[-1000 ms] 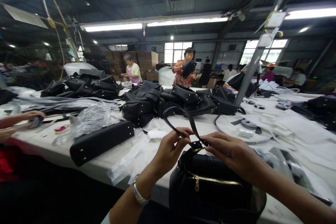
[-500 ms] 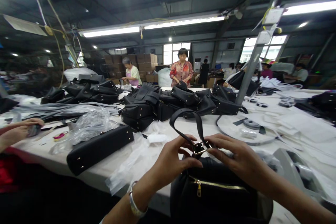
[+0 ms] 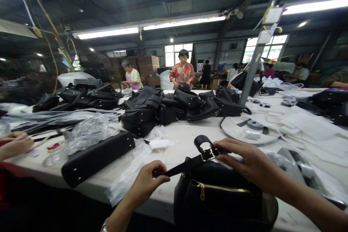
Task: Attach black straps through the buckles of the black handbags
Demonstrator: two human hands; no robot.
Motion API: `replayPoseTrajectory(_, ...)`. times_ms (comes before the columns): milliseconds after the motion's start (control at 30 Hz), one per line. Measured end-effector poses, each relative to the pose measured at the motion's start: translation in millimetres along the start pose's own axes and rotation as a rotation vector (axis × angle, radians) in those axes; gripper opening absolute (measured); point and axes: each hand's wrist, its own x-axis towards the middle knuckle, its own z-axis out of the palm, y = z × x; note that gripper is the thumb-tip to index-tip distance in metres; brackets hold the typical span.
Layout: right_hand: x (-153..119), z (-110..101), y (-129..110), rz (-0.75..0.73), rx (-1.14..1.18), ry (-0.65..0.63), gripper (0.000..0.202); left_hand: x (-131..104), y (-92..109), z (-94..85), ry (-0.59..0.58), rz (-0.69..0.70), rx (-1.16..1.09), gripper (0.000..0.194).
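A black strap (image 3: 185,165) runs through a gold-coloured buckle (image 3: 208,153) and makes a small loop above it. My left hand (image 3: 149,181) pinches the strap's end, left of the buckle. At the buckle's right side, my right hand (image 3: 241,157) grips the strap between thumb and fingers. Below both hands sits a black bag (image 3: 217,206) with a gold zipper across its front, at the table's near edge.
Black bags (image 3: 141,116) lie piled across the white table (image 3: 201,127). Left are another black bag (image 3: 98,157), clear plastic (image 3: 94,130) and another person's hands (image 3: 16,145). A grey dispenser (image 3: 301,170) stands right, near a metal post (image 3: 251,69).
My left hand has moved left and down from the buckle, drawing the strap's end out. The large strap loop has shrunk to a small one. My right hand remains at the buckle.
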Motion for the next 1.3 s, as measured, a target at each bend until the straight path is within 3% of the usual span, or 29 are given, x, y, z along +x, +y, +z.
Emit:
replayPoseTrajectory(133, 0, 2, 0, -0.024, -0.005, -0.037, 0.028, -15, -39, -26.6, 0.032, -0.078, 0.089, 0.014)
replayPoseTrajectory(333, 6, 0, -11, -0.020, -0.032, -0.076, 0.026, -28, -39, -50.6, 0.027, -0.093, 0.109, 0.014)
replayPoseTrajectory(533, 4, 1, -14, -0.013, -0.056, -0.100, 0.023, -40, -75, -68.2, -0.075, -0.170, 0.161, 0.018)
replayPoseTrajectory(633, 2, -1, -7, -0.027, -0.075, -0.070, 0.024, -45, -80, -71.9, -0.064, -0.171, 0.075, 0.023)
replayPoseTrajectory(700, 3, -6, -3, -0.037, -0.099, -0.043, 0.025, -46, -72, -75.5, 0.026, -0.184, -0.088, 0.030)
replayPoseTrajectory(767, 5, -11, -5, -0.051, -0.136, -0.031, 0.031, -45, -56, -79.8, 0.220, -0.181, -0.347, 0.038)
replayPoseTrajectory(833, 12, -13, -17, -0.070, -0.153, -0.031, 0.039, -42, -36, -82.8, 0.430, -0.112, -0.629, 0.042)
replayPoseTrajectory(900, 23, -10, -38, -0.109, -0.125, -0.043, 0.043, -38, -12, -82.4, 0.549, 0.014, -0.834, 0.041)
replayPoseTrajectory(1000, 43, 3, -73, -0.202, -0.033, -0.137, 0.041, -30, 24, -75.6, 0.527, 0.198, -0.955, 0.037)
replayPoseTrajectory(1100, 57, 17, -94, -0.188, 0.014, -0.302, 0.041, -24, 51, -67.4, 0.481, 0.335, -0.986, 0.031)
replayPoseTrajectory(1200, 57, 26, -97, -0.145, 0.044, -0.479, 0.028, -19, 56, -63.5, 0.490, 0.391, -0.989, 0.027)
replayPoseTrajectory(1300, 49, 29, -91, -0.115, 0.141, -0.529, 0.015, -14, 44, -59.2, 0.498, 0.330, -0.967, 0.024)
